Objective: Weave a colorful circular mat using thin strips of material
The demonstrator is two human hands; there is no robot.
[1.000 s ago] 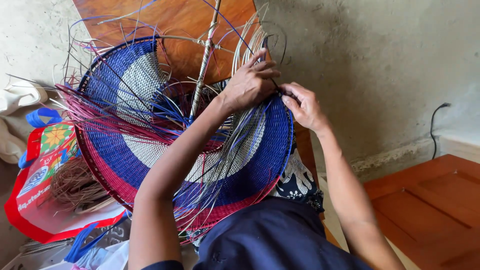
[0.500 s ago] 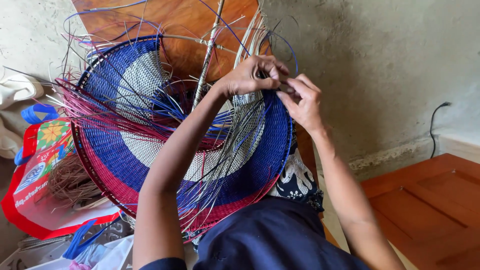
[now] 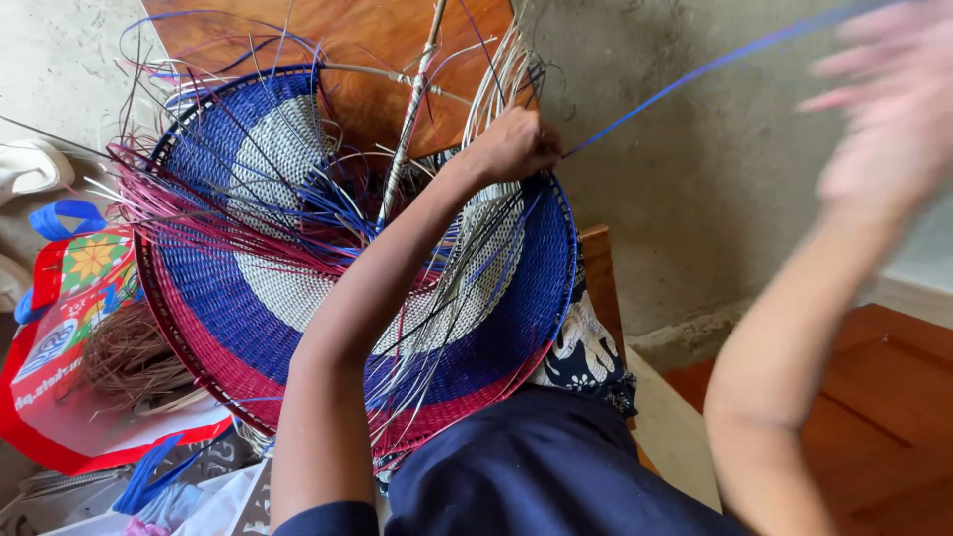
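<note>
A large round woven basket (image 3: pixel 228 298) in blue, white and dark red bands rests on my lap, with many loose strands sticking out of it. My left hand (image 3: pixel 511 147) is closed on the basket's upper right rim, pinching the weave. A long blue strand (image 3: pixel 695 74) runs taut from that spot up to the right. My right hand (image 3: pixel 879 129), blurred by motion, is raised far right and grips the strand's far end. A pale stick (image 3: pixel 412 109) crosses the basket's open middle.
A red bag with a flower print (image 3: pixel 69 328) holds dry fibre at the left. A wooden board (image 3: pixel 328 40) leans behind the basket. A grey concrete wall (image 3: pixel 695 199) is at right, with a red-brown wooden floor (image 3: pixel 893 417) below.
My right hand has left the basket rim and swung up and to the right, drawing the blue strand out long. My left hand has stayed on the rim.
</note>
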